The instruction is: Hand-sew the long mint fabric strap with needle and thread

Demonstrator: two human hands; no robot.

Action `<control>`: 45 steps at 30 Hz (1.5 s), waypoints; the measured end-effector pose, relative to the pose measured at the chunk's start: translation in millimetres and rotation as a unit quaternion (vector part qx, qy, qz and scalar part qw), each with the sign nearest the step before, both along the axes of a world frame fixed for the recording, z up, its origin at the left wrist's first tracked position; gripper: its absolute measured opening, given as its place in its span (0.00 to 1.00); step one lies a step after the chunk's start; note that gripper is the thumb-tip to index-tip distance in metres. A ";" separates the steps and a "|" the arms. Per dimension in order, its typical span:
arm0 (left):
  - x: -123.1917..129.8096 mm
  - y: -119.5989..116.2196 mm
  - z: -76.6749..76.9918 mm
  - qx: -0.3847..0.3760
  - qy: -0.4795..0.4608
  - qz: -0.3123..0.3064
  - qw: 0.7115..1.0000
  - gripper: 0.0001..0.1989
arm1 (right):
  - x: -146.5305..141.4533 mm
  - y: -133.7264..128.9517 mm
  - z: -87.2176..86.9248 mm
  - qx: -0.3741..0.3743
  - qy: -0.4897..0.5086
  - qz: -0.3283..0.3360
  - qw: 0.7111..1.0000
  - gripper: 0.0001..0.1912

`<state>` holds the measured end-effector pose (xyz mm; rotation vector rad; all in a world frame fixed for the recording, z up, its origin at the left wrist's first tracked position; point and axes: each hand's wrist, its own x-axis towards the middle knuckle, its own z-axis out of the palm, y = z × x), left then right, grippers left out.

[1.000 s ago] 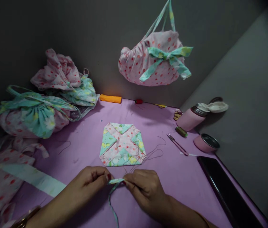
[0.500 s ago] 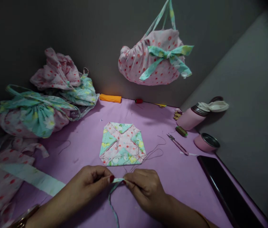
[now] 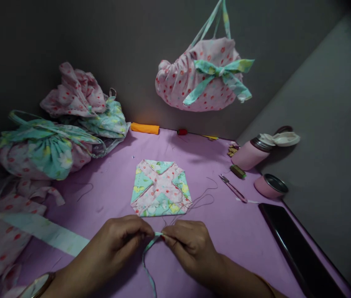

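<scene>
Between my two hands runs a narrow green fabric cord (image 3: pixel 148 246), its tail hanging down toward the front edge. My left hand (image 3: pixel 122 238) pinches it near its end, the fingertips turned inward and partly hidden. Close beside, my right hand (image 3: pixel 190 244) grips the same end between thumb and forefinger. Just beyond my hands lies a folded patchwork square (image 3: pixel 163 182) of pink and green floral cloth, its corners turned in. Loose dark thread (image 3: pixel 204 198) trails across its right side and onto the purple cloth.
Floral drawstring bags (image 3: pixel 51 145) pile up at left, with a pale fabric strip (image 3: pixel 44 234) below. Another bag (image 3: pixel 206 78) hangs at the back wall. On the right are thread snips (image 3: pixel 233 188), a thread spool (image 3: pixel 238 171), a pink flask (image 3: pixel 251 153), its cup (image 3: pixel 270 186) and a black phone (image 3: pixel 296 248).
My left hand has rolled inward and shifted slightly right, hiding its thumbnail and bringing its fingertips closer to my right hand. The right hand stays almost where it was.
</scene>
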<state>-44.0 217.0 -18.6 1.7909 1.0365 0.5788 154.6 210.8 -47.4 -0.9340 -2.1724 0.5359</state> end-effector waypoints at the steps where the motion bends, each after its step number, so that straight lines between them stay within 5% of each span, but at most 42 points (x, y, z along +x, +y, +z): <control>1: -0.3 -0.7 1.0 0.017 0.010 -0.006 1.000 0.11 | -0.1 -0.2 0.2 -0.002 0.002 0.002 1.000 0.11; 19: -3.6 -7.9 6.4 0.076 0.085 -0.057 0.992 0.12 | 0.5 -1.2 1.5 -0.015 0.002 0.001 1.000 0.10; 26: -2.6 -6.1 1.3 0.113 0.101 -0.019 0.988 0.05 | -0.4 -0.8 3.5 -0.012 0.011 -0.004 1.000 0.12; 35: -6.0 -6.1 -7.5 0.186 0.134 0.025 0.973 0.11 | 0.0 -0.9 1.7 -0.013 0.012 -0.004 1.000 0.12; 45: -9.6 2.3 -1.8 0.124 0.127 -0.006 0.984 0.08 | 2.7 -0.5 2.1 -0.047 0.027 -0.032 0.998 0.10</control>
